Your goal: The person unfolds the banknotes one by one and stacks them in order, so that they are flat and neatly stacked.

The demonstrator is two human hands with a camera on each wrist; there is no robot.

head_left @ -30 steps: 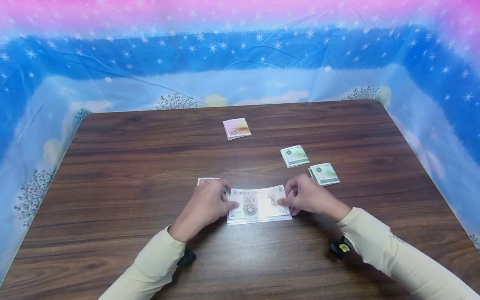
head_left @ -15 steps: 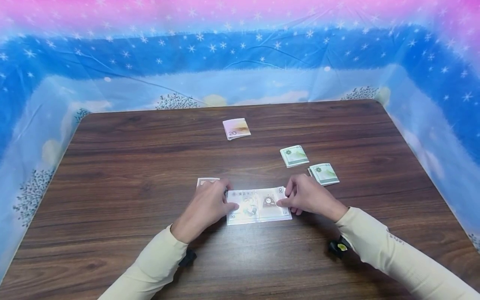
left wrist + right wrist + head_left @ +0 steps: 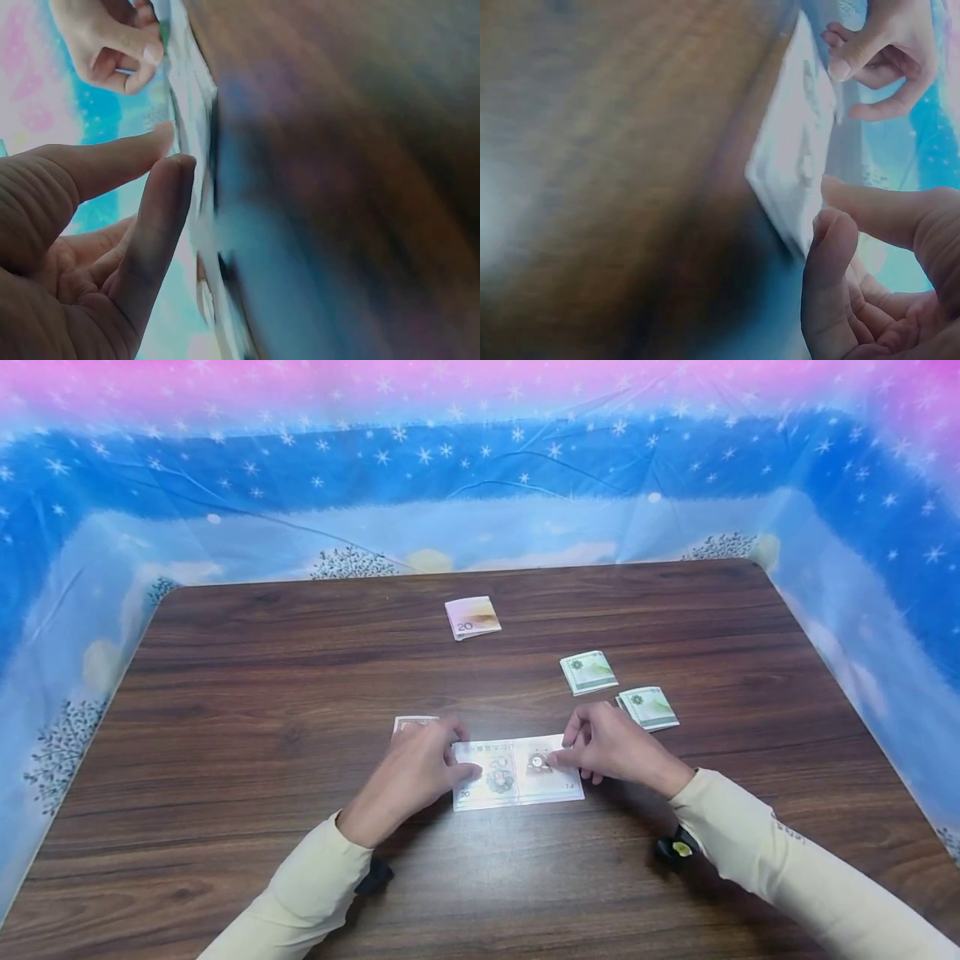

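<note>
Holding unfolded paper money (image 3: 521, 777) at the near centre of the tabletop (image 3: 247, 693), grasping its left end with the fingers of the left hand (image 3: 411, 772), its right with the right hand (image 3: 621, 750); partly hiding a note (image 3: 413, 722) at left; with folded green notes (image 3: 588, 672) right, and a folded pinkish note (image 3: 472, 616) far centre
</note>
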